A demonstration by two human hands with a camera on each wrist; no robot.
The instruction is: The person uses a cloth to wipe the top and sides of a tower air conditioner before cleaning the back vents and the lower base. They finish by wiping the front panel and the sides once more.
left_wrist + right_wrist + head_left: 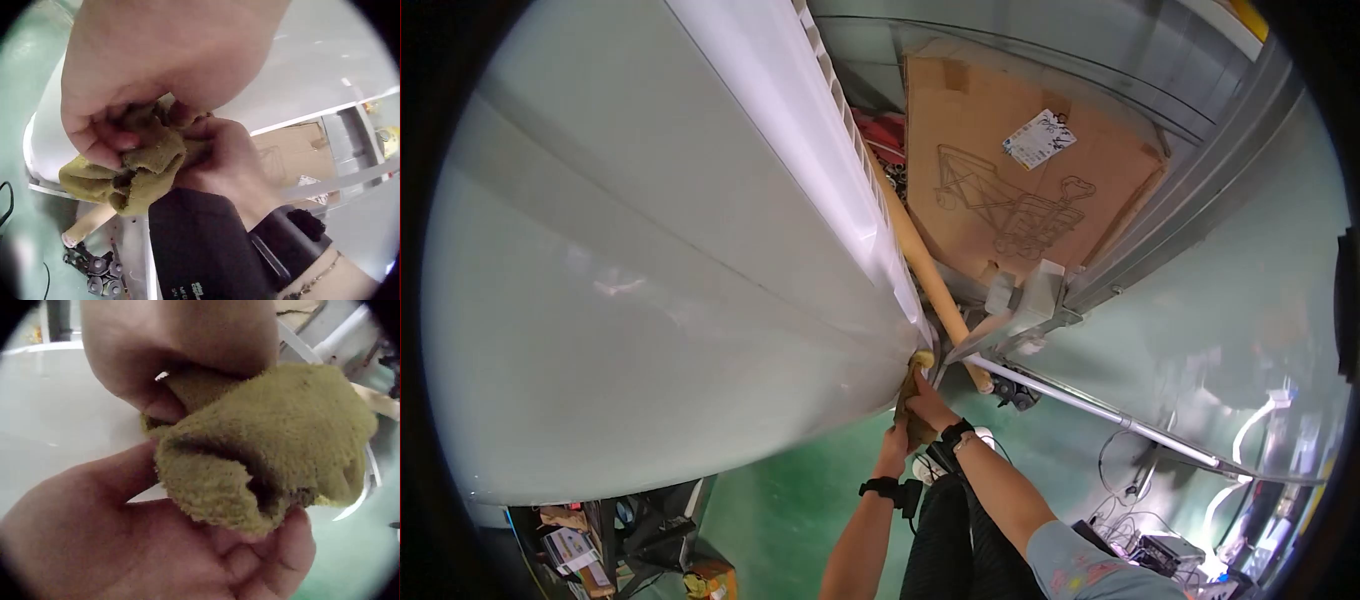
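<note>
Both hands hold a crumpled, fuzzy yellow-green cloth close to the lower corner of a large glossy white curved panel. In the left wrist view, my left hand curls its fingers into the folds of the cloth. From the other side, my right hand grips it. Seen from the right wrist, the cloth bunches between the right hand above and the left hand below, whose fingers wrap its underside. Part of the cloth is hidden by the fingers.
A cardboard box with a printed trolley drawing lies beyond the panel's white edge. Beside it leans a yellow pole, with black casters near its lower end. Cables and equipment are on the green floor at lower right.
</note>
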